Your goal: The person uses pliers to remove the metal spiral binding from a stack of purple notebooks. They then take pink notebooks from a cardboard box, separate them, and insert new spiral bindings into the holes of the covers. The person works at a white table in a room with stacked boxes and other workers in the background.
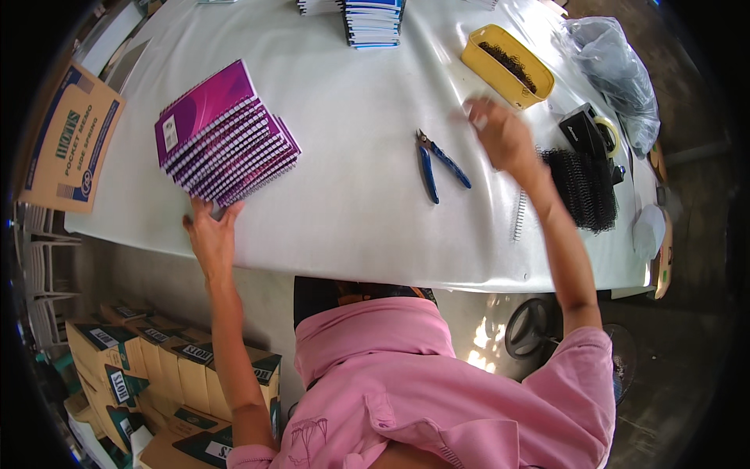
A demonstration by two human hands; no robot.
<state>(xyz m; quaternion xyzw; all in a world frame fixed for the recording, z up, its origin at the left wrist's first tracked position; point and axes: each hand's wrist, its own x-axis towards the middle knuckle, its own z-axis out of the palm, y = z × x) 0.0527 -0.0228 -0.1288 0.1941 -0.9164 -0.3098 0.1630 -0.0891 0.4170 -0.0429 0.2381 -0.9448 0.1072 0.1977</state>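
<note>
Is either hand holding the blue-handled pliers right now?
No, the pliers lie on the white table between the left hand and the right hand, touching neither.

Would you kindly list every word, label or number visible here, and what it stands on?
I won't copy wording, only locate it:
Large brown carton, left: big green lettering, smaller dark print.
Stacked brown cartons, lower left: bold lettering on white labels.
Top purple spiral notebook: white label, too small to read.
Black box-shaped item, right: pale lettering, too small to read.
</note>
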